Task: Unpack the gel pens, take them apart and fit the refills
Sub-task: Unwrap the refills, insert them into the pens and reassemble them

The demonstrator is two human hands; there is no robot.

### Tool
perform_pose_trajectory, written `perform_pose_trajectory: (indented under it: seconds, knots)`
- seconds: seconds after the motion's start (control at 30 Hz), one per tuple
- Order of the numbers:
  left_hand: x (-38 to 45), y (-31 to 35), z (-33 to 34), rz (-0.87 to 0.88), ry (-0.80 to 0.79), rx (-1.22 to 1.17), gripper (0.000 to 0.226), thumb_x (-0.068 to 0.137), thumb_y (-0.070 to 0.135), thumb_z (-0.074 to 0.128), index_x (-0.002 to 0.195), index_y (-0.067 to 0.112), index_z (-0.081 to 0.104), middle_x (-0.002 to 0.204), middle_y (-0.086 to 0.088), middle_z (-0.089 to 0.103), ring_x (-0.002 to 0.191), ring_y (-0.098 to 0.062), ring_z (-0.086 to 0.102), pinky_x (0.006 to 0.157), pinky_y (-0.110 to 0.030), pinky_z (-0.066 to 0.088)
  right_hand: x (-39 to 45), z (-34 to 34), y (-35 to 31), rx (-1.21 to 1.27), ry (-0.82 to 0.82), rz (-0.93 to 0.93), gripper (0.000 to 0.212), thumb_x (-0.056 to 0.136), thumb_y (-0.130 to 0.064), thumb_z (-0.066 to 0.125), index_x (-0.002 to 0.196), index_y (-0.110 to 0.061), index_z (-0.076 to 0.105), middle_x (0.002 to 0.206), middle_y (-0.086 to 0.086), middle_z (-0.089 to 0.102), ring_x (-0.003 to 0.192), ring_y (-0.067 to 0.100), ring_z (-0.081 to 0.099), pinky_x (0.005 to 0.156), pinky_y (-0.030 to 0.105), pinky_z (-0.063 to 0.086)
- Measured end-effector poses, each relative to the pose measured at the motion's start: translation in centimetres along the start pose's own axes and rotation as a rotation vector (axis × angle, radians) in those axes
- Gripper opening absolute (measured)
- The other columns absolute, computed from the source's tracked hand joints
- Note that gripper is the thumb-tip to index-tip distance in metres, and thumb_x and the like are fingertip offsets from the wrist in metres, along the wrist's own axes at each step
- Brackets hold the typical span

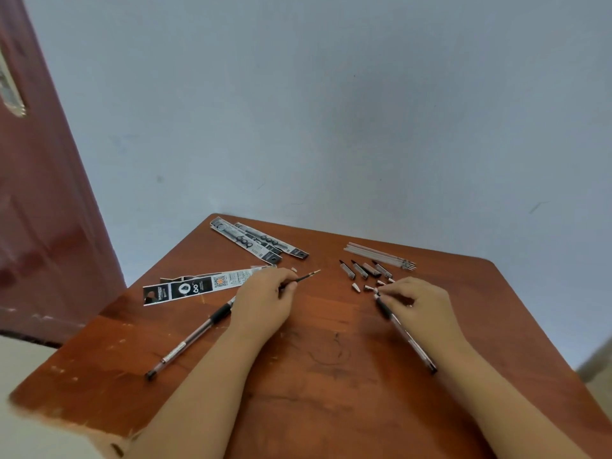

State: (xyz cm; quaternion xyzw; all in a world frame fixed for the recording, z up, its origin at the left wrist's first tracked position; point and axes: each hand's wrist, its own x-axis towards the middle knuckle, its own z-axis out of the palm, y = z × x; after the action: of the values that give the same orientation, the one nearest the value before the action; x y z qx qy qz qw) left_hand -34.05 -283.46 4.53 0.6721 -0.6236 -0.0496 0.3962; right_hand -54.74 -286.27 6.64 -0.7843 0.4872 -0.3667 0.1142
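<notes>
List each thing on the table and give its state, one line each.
Left hand: pinches a thin refill.
Right hand: holds a pen barrel at its black grip.
Whole pen: lies assembled, untouched.
Packets: torn open, flat.
Caps: off, lying loose.
Spare refills: bundled side by side.

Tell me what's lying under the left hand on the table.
A gel pen runs under the left hand, black grip just showing; its tip end is covered. The hand also overlaps the opened wrapper and pinches a thin refill.
</notes>
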Motion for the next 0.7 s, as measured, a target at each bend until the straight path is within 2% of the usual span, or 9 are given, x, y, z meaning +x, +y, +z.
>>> perform_pose_trajectory:
  seconds: [0.13, 0.17, 0.27, 0.43, 0.53, 0.7]
  knots:
    - [0.0, -0.2, -0.3, -0.059, 0.136, -0.054, 0.018, 0.088, 0.012, 0.051, 0.097, 0.011, 0.066, 0.094, -0.004, 0.065, 0.079, -0.010, 0.047, 0.068, -0.020, 0.032, 2.8, 2.1, -2.2, -0.209, -0.230, 0.018, 0.024, 0.087, -0.019, 0.054, 0.106, -0.012, 0.065, 0.112, 0.004, 0.066, 0.108, 0.016, 0.056, 0.097, 0.023, 0.037]
    - [0.0, -0.2, -0.3, -0.074, 0.158, -0.064, 0.018, 0.088, 0.012, 0.051, 0.097, 0.011, 0.066, 0.094, -0.004, 0.065, 0.078, -0.009, 0.045, 0.066, -0.020, 0.031, 3.7, 3.0, -2.8, -0.237, -0.259, 0.019, 0.024, 0.088, -0.021, 0.052, 0.107, -0.013, 0.065, 0.114, 0.003, 0.064, 0.110, 0.016, 0.054, 0.098, 0.027, 0.037]
    - [-0.1, -0.5, -0.4, -0.106, 0.182, -0.078, 0.018, 0.088, 0.013, 0.051, 0.098, 0.011, 0.065, 0.094, -0.005, 0.065, 0.078, -0.010, 0.046, 0.062, -0.018, 0.026, 5.8, 6.2, -3.9, -0.254, -0.266, 0.039, 0.024, 0.088, -0.022, 0.050, 0.105, -0.012, 0.065, 0.114, 0.006, 0.063, 0.109, 0.020, 0.053, 0.094, 0.031, 0.039]
    - [-0.1, -0.9, -0.5, -0.097, 0.181, -0.115, 0.018, 0.088, 0.012, 0.051, 0.097, 0.010, 0.066, 0.096, -0.007, 0.065, 0.090, -0.019, 0.055, 0.065, -0.017, 0.027, 7.4, 10.2, -4.1, -0.407, -0.263, 0.048, 0.028, 0.090, -0.024, 0.045, 0.105, -0.011, 0.064, 0.111, 0.012, 0.059, 0.106, 0.028, 0.051, 0.086, 0.035, 0.041]
    - [0.0, -1.0, -0.4, -0.064, 0.184, -0.120, 0.018, 0.088, 0.013, 0.050, 0.098, 0.010, 0.066, 0.096, -0.006, 0.065, 0.091, -0.019, 0.055, 0.069, -0.019, 0.030, 7.8, 11.0, -4.2, -0.448, -0.249, 0.033, 0.029, 0.090, -0.024, 0.043, 0.103, -0.011, 0.065, 0.108, 0.013, 0.057, 0.105, 0.030, 0.050, 0.083, 0.036, 0.040]
    - [0.2, -1.0, -0.3, -0.040, 0.197, -0.124, 0.018, 0.088, 0.014, 0.050, 0.098, 0.010, 0.065, 0.096, -0.006, 0.066, 0.091, -0.018, 0.055, 0.066, -0.017, 0.026, 7.3, 10.8, -4.4, -0.542, -0.266, -0.044, 0.032, 0.092, -0.025, 0.037, 0.107, -0.009, 0.061, 0.111, 0.011, 0.057, 0.106, 0.028, 0.050, 0.085, 0.036, 0.037]
